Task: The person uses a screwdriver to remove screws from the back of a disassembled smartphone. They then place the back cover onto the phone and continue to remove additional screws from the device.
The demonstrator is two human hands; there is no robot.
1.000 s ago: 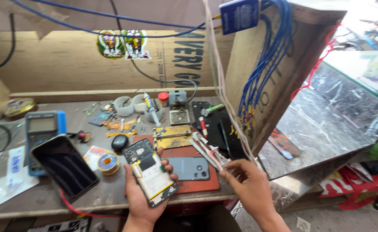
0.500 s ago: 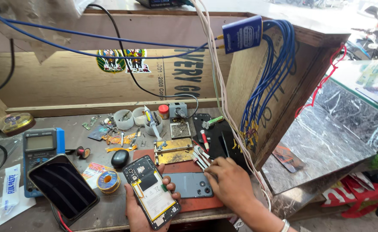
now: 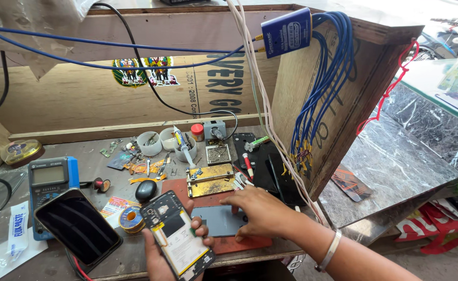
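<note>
My left hand (image 3: 162,260) holds an opened smartphone (image 3: 177,235) with its back off, showing a pale battery and circuit boards, at the bench's front edge. My right hand (image 3: 257,212) lies palm down on the red work mat (image 3: 239,242), fingers spread. Its fingertips rest on a grey phone back cover (image 3: 219,220) lying on the mat. A metal tool tip (image 3: 237,181) shows just beyond the thumb; I cannot tell whether the hand holds it. A silver bangle (image 3: 329,251) is on the right wrist.
A brass holding fixture (image 3: 210,180) sits behind the mat. A black phone (image 3: 77,227) leans on a blue multimeter (image 3: 51,182) at left. Solder spool (image 3: 131,215), white cups (image 3: 150,142) and small tools crowd the back. A plywood wall with blue cables (image 3: 317,99) stands right.
My right hand has come down from mid-air, where it held thin tools, onto the mat and grey cover. The view has tilted up slightly. The left hand keeps the opened phone.
</note>
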